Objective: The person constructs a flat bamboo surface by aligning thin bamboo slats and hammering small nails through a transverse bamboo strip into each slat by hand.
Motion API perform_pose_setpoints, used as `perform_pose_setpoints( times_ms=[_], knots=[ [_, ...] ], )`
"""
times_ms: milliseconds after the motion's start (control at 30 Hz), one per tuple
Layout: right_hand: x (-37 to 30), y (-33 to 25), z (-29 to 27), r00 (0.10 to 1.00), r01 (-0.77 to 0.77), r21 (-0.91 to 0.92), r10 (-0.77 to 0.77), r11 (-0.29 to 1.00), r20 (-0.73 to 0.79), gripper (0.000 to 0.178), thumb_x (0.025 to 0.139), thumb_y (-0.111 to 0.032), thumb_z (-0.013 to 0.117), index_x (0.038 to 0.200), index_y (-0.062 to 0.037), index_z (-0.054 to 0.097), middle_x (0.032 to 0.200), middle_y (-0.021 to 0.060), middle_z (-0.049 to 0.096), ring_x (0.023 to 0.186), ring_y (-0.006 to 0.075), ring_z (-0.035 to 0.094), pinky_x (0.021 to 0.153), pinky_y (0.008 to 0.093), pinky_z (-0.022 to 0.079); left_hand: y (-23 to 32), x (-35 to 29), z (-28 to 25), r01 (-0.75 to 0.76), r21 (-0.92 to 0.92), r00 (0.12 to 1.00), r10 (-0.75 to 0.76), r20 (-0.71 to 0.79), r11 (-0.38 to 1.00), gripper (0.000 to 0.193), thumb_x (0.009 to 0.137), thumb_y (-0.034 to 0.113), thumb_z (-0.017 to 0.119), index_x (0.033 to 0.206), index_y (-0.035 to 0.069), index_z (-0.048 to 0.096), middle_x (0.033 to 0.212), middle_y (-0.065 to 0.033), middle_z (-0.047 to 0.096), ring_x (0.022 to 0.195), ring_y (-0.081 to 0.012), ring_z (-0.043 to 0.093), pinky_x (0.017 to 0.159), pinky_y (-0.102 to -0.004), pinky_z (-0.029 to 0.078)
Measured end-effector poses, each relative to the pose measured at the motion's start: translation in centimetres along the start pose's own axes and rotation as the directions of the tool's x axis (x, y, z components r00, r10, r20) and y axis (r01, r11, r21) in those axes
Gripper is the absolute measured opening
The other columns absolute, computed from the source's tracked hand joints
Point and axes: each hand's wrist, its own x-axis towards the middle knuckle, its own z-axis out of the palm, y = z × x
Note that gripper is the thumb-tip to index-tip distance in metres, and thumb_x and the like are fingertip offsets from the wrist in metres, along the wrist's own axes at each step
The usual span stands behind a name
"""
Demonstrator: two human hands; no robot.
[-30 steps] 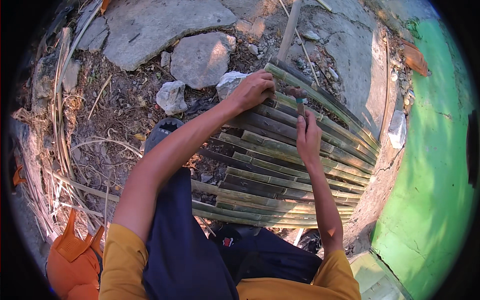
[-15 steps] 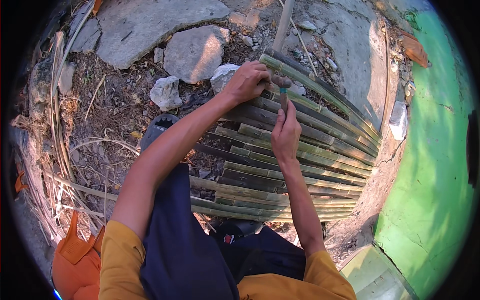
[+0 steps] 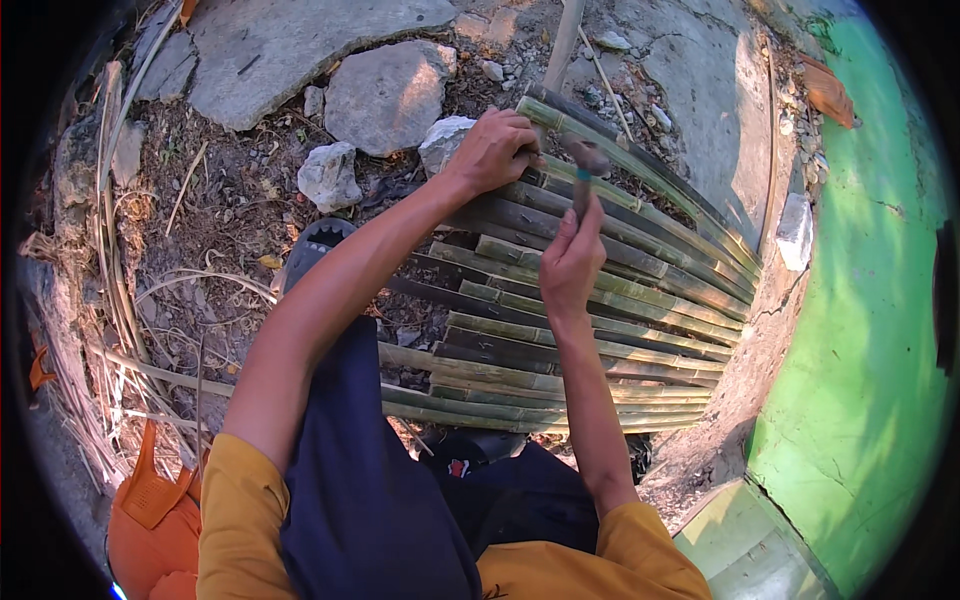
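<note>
A hammer (image 3: 584,172) with a dark head and a teal band below it is gripped by its handle in my right hand (image 3: 572,262). Its head is raised slightly over the bamboo. My left hand (image 3: 492,152) is closed at the upper left ends of the bamboo slats (image 3: 620,262), its fingertips pinched at a slat end; whether they hold a nail or only the slat is hidden. The green and dark slats lie side by side, fanning out to the left and drawing together at the right. Under their upper left ends, a pale pole (image 3: 566,45) runs away from me.
Pale rocks (image 3: 329,178) and a flat stone slab (image 3: 392,98) lie beyond my left arm. Long bamboo strips (image 3: 120,290) are heaped at the left, near an orange plastic object (image 3: 150,535). A green painted floor (image 3: 860,330) borders the right. My sandal (image 3: 312,250) stands beside the slats.
The hammer's head has shifted a little to the right, away from my left hand, with my right hand. My left hand stays at the slat end.
</note>
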Motion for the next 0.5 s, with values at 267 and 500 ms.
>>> perform_pose_setpoints(
  times_ms=[267,500],
  knots=[
    [0.3,-2.9,-0.9,0.994,-0.074,0.116,0.083,0.991,-0.075,0.036,0.112,-0.016,0.050,0.141,0.0055,0.053,0.077,0.0199,0.065,0.065,0.0348,0.066,0.060,0.0466,0.048,-0.2,-0.3,-0.4,-0.009,0.024,1.000,0.009,0.001,1.000,0.020,0.076,0.020,0.088,0.082,0.006,0.075,0.084,-0.0071,0.070,0.088,-0.0290,0.067,0.084,-0.0422,0.050],
    [0.1,-0.9,-0.2,0.995,-0.087,0.049,0.085,0.995,0.057,0.036,0.111,-0.012,0.049,0.143,0.0045,0.051,0.084,0.0278,0.066,0.074,0.0465,0.069,0.063,0.0498,0.050,-0.6,-0.4,-0.7,-0.024,0.020,0.999,0.024,0.029,0.999,0.017,0.077,0.019,0.087,0.085,0.009,0.075,0.086,-0.0067,0.071,0.090,-0.0279,0.067,0.085,-0.0416,0.050]
  ],
)
